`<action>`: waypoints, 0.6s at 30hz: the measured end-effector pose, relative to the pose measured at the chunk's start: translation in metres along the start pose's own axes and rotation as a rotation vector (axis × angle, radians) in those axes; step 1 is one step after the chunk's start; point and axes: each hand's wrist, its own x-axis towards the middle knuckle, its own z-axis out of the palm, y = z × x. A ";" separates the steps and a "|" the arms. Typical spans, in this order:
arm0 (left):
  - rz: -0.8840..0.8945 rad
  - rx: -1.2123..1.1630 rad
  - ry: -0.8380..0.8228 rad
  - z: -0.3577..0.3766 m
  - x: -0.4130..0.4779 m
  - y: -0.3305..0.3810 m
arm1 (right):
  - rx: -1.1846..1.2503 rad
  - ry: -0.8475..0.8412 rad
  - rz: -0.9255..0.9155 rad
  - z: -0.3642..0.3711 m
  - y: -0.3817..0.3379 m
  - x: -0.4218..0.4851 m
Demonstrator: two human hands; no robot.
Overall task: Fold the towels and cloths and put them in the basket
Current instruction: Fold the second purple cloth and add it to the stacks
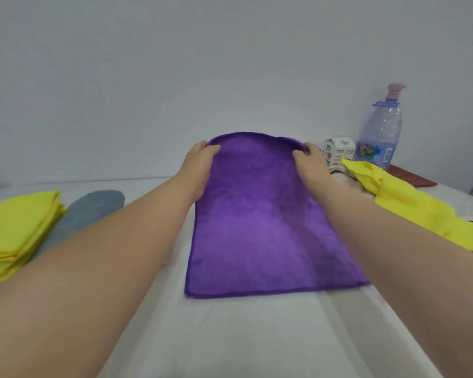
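Note:
A purple cloth (260,222) lies spread on the white table (243,336) in front of me. My left hand (200,166) grips its far left corner, thumb on top. My right hand (310,163) grips its far right corner the same way. The far edge of the cloth is lifted slightly off the table between the two hands. A folded yellow cloth stack (14,230) sits at the left, with a grey cloth (90,211) beside it. A loose yellow cloth (410,203) lies crumpled at the right. No basket is in view.
A large plastic water bottle (381,132) and a small white carton (339,151) stand at the back right by a dark red mat (413,178). A grey wall rises behind the table.

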 end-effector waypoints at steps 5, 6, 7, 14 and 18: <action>0.053 0.032 0.043 -0.002 -0.032 -0.018 | 0.016 0.114 0.034 -0.014 0.014 -0.033; 0.061 0.035 0.047 -0.003 -0.041 -0.022 | 0.026 0.137 0.038 -0.019 0.017 -0.044; 0.070 0.048 0.058 -0.005 -0.050 -0.026 | 0.033 0.159 0.043 -0.023 0.018 -0.054; 0.049 0.038 0.143 -0.013 -0.124 -0.052 | 0.116 0.215 0.181 -0.051 0.025 -0.123; -0.009 0.065 0.211 -0.020 -0.158 -0.070 | 0.127 0.203 0.272 -0.067 0.040 -0.149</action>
